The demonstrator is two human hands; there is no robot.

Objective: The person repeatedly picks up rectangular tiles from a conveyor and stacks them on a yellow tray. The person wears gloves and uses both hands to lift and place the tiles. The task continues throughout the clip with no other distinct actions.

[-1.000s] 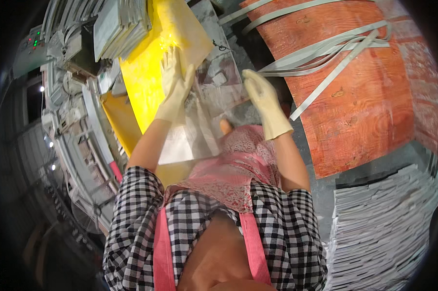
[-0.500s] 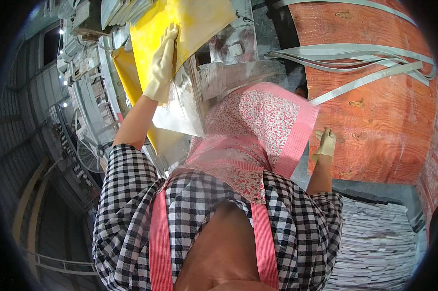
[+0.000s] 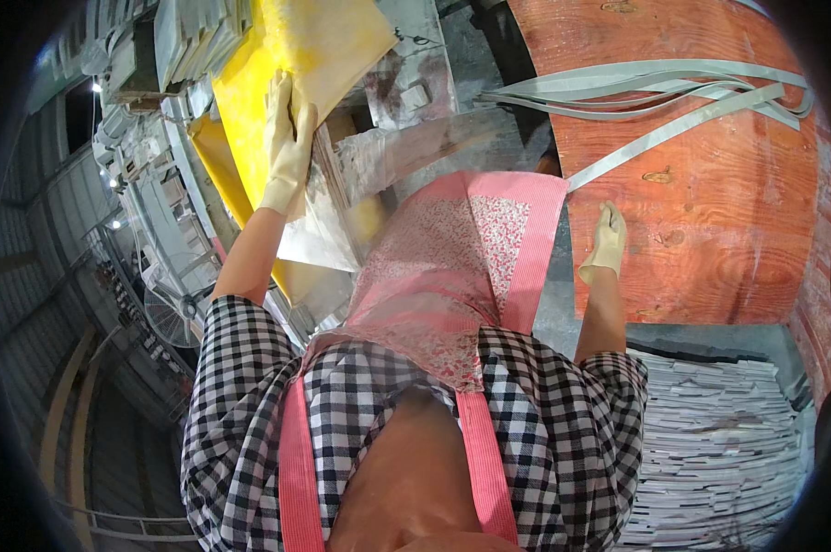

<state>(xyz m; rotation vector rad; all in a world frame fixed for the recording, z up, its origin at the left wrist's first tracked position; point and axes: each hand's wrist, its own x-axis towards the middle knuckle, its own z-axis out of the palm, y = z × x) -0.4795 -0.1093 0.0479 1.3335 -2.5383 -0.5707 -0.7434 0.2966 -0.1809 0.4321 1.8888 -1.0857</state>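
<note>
Both my hands wear pale cream gloves. My left hand [image 3: 289,147] lies against a bright yellow sheet [image 3: 250,106], its fingers stretched along the surface and the thumb apart. Beneath that sheet, whitish layers [image 3: 316,237] and the edges of a stack show beside my wrist. On the right, my right hand [image 3: 606,239] is at the near left part of a reddish-brown wood-grain panel [image 3: 710,239]. Its fingers point away from me, extended and close together, with nothing visible in them. Whether it presses on the panel I cannot tell.
Pale grey flat strips [image 3: 655,92] lie across the panel. A tall stack of thin white-edged sheets [image 3: 719,451] stands at the lower right. Grey sheets [image 3: 199,37] are piled at the far left, and a fan [image 3: 169,308] stands beyond my left arm.
The whole view has shifted, so the surroundings sit further left. My left hand has slid slightly nearer along the yellow sheet. My right hand has moved a little farther forward, its fingers straighter.
</note>
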